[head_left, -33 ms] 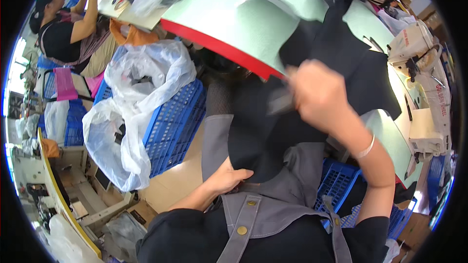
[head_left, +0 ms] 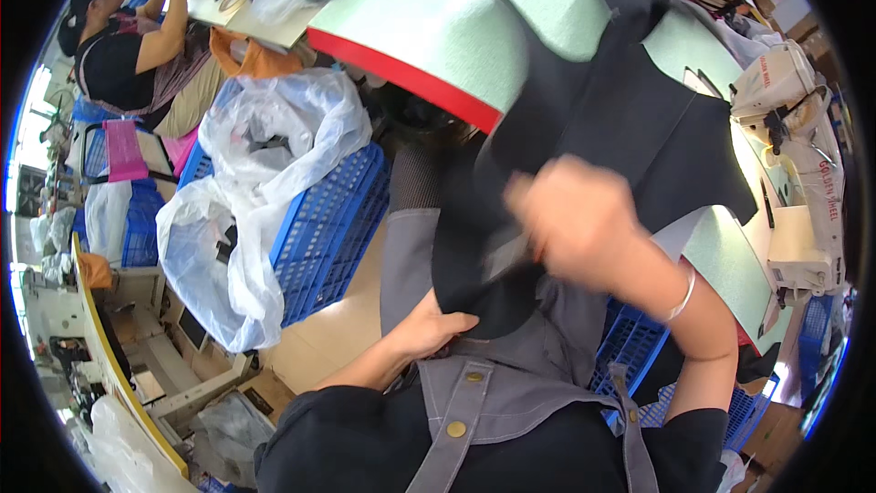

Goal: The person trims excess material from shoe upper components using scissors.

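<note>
A large black sheet of fabric (head_left: 630, 128) lies over a pale green work surface with a red edge (head_left: 411, 82) and hangs down onto my lap. My left hand (head_left: 424, 327) pinches the sheet's near edge, thumb on top. Above the fabric on my lap, my right hand (head_left: 579, 219) is closed round a small tool (head_left: 505, 257). Motion smears this tool; a flat greyish blade-like end shows, pointing down and left, but its exact kind cannot be made out. Whether the tool touches the fabric is unclear.
Left of me stands a blue plastic crate (head_left: 328, 228) lined with a white plastic bag (head_left: 228, 265). Another blue crate (head_left: 630, 342) is by my right side. A white sewing machine (head_left: 785, 128) stands at right. A co-worker (head_left: 128, 55) sits at far left.
My right hand has moved down toward me with the tool. The fabric by the red corner has shifted and bulges up more. My left hand keeps its pinch.
</note>
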`<state>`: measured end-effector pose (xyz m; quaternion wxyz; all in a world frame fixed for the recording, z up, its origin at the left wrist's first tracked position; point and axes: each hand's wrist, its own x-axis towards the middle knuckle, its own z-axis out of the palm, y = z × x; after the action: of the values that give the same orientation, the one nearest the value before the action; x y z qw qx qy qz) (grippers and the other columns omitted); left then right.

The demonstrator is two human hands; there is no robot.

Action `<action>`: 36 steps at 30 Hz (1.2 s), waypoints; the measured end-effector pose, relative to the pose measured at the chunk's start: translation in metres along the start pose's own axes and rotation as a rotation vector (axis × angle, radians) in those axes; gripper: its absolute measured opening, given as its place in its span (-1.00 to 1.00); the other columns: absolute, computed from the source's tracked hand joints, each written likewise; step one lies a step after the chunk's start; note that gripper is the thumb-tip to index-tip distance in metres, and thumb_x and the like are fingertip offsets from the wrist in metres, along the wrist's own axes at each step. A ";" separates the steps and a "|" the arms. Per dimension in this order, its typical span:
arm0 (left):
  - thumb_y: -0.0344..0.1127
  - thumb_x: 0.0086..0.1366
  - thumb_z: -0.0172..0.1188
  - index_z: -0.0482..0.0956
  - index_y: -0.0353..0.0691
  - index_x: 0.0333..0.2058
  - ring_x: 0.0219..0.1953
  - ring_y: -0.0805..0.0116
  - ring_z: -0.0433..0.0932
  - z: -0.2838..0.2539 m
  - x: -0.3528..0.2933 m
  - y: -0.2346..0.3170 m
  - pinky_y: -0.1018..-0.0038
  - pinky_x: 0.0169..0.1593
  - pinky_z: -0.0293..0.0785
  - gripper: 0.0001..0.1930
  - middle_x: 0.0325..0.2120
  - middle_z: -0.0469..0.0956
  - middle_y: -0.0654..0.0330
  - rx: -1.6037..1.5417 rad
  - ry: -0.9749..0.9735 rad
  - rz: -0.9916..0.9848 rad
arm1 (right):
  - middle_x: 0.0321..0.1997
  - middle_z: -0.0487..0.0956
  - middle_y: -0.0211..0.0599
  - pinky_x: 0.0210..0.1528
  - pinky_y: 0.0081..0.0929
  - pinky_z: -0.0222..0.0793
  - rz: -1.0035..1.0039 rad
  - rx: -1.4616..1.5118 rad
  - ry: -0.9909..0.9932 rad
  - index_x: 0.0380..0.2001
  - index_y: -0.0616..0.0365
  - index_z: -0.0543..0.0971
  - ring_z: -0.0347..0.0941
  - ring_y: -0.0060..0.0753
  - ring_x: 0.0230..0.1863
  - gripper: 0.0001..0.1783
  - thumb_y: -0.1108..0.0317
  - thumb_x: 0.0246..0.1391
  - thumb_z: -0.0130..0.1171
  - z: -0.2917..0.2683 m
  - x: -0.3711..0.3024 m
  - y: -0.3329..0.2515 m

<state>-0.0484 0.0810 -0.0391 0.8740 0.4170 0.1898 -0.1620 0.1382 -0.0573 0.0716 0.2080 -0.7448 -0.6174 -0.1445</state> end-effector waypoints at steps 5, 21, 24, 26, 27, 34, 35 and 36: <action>-0.70 0.01 -0.07 0.27 -0.27 0.04 -0.01 0.32 0.43 0.005 -0.013 0.011 0.37 -0.07 0.46 -0.46 -0.09 0.39 0.12 -0.087 -0.119 -0.034 | -0.49 0.40 -0.38 -0.58 -0.63 0.31 0.047 0.270 -0.082 -0.41 0.25 0.53 0.36 -0.47 -0.45 -0.64 0.31 -0.40 0.20 0.046 -0.057 -0.090; -0.45 0.19 0.17 0.44 -0.46 -0.09 -0.17 0.42 0.49 -0.015 -0.050 -0.035 0.49 -0.09 0.43 -0.69 -0.19 0.53 0.12 0.160 0.326 0.140 | 0.03 0.46 -0.22 -0.26 -0.44 0.47 0.394 -0.275 0.090 0.01 0.15 0.44 0.38 -0.13 0.05 -0.39 0.53 -0.27 0.17 0.001 -0.048 -0.049; -0.53 0.17 0.13 0.42 -0.43 -0.05 -0.14 0.39 0.48 -0.018 -0.049 -0.030 0.48 -0.05 0.42 -0.66 -0.16 0.52 0.11 0.073 0.281 0.114 | -0.22 0.51 -0.26 -0.38 -0.40 0.44 0.556 -0.223 -0.198 -0.17 0.18 0.46 0.42 -0.26 -0.10 -0.57 0.43 -0.24 0.20 -0.003 -0.075 -0.036; -0.58 0.15 0.10 0.39 -0.41 -0.01 -0.11 0.37 0.48 -0.020 -0.052 -0.026 0.46 -0.03 0.42 -0.62 -0.14 0.50 0.10 -0.021 0.296 0.124 | -0.38 0.52 -0.23 -0.43 -0.31 0.42 0.628 -0.104 -0.334 -0.34 0.17 0.44 0.48 -0.21 -0.26 -0.75 0.38 -0.17 0.17 -0.006 -0.088 -0.051; -0.62 0.12 0.08 0.37 -0.39 0.01 -0.08 0.36 0.47 -0.020 -0.053 -0.023 0.45 0.00 0.40 -0.58 -0.10 0.48 0.10 -0.010 0.279 0.131 | -0.46 0.53 -0.14 -0.43 -0.23 0.42 0.767 0.022 -0.486 -0.39 0.18 0.43 0.51 -0.08 -0.38 -0.80 0.33 -0.09 0.15 -0.007 -0.103 -0.053; -0.65 0.08 0.05 0.33 -0.39 0.04 -0.05 0.34 0.45 -0.020 -0.057 -0.013 0.41 0.05 0.37 -0.52 -0.08 0.45 0.11 -0.004 0.225 0.114 | -0.49 0.50 -0.18 -0.43 -0.31 0.37 0.729 -0.023 -0.118 -0.12 0.20 0.48 0.48 -0.19 -0.50 -0.58 0.29 -0.08 0.22 -0.032 -0.127 -0.046; -0.64 0.07 0.05 0.35 -0.41 0.02 -0.05 0.33 0.45 -0.020 -0.058 -0.013 0.40 0.04 0.37 -0.54 -0.08 0.45 0.09 -0.025 0.240 0.046 | -0.49 0.45 -0.25 -0.46 -0.34 0.32 0.685 -0.146 -0.132 -0.10 0.18 0.46 0.44 -0.24 -0.52 -0.51 0.16 -0.10 0.23 -0.044 -0.108 -0.049; -0.64 0.07 0.06 0.36 -0.44 0.00 -0.06 0.32 0.46 -0.020 -0.060 -0.011 0.39 0.03 0.38 -0.56 -0.08 0.45 0.07 -0.042 0.259 -0.022 | -0.50 0.41 -0.33 -0.49 -0.38 0.27 0.638 -0.265 -0.141 -0.07 0.16 0.45 0.39 -0.28 -0.54 -0.42 0.04 -0.12 0.23 -0.049 -0.089 -0.050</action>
<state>-0.1101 0.0976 -0.0299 0.8488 0.4141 0.3089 -0.1124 0.0739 -0.1508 0.0790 0.1012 -0.9289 -0.3421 -0.0993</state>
